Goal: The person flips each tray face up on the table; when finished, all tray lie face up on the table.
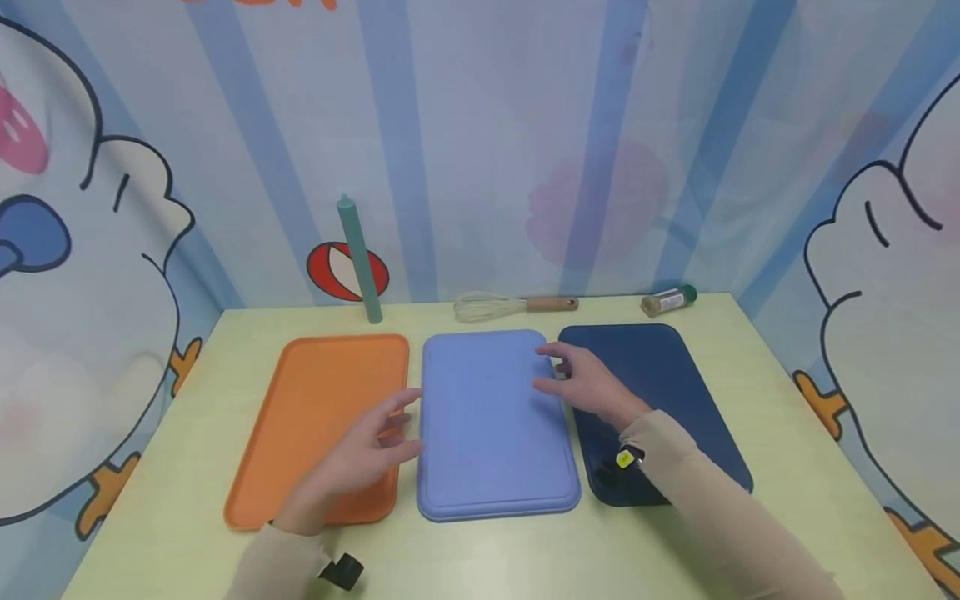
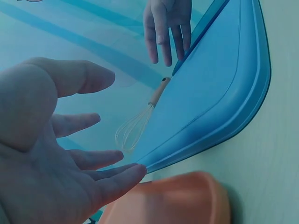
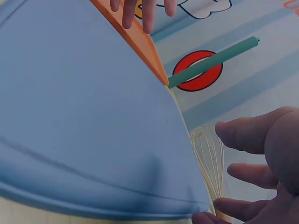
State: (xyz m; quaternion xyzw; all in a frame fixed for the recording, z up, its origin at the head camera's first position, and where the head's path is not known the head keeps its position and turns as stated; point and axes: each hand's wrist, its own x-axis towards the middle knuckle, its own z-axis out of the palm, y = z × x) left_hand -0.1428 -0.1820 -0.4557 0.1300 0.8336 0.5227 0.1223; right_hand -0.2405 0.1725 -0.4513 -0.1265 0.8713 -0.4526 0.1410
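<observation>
A light blue tray [image 1: 491, 425] lies in the middle of the table, with an orange tray [image 1: 330, 392] on its left and a dark navy tray [image 1: 645, 367] on its right. My left hand [image 1: 360, 450] hovers over the orange tray's right side, fingertips by the blue tray's left edge. Over the gap between the blue and navy trays is my right hand [image 1: 588, 379]. Both hands have parted, relaxed fingers and hold nothing. In the left wrist view the left palm [image 2: 56, 163] faces the blue tray; the right fingers [image 3: 247, 177] spread beside its edge.
Along the table's back edge lie a whisk [image 1: 517, 306] with a wooden handle and a small green-capped jar [image 1: 669, 300]. A green candle-like stick [image 1: 360, 258] stands upright, leaning slightly, behind the orange tray. A striped cartoon curtain [image 1: 487, 150] hangs behind the pale yellow table [image 1: 525, 558].
</observation>
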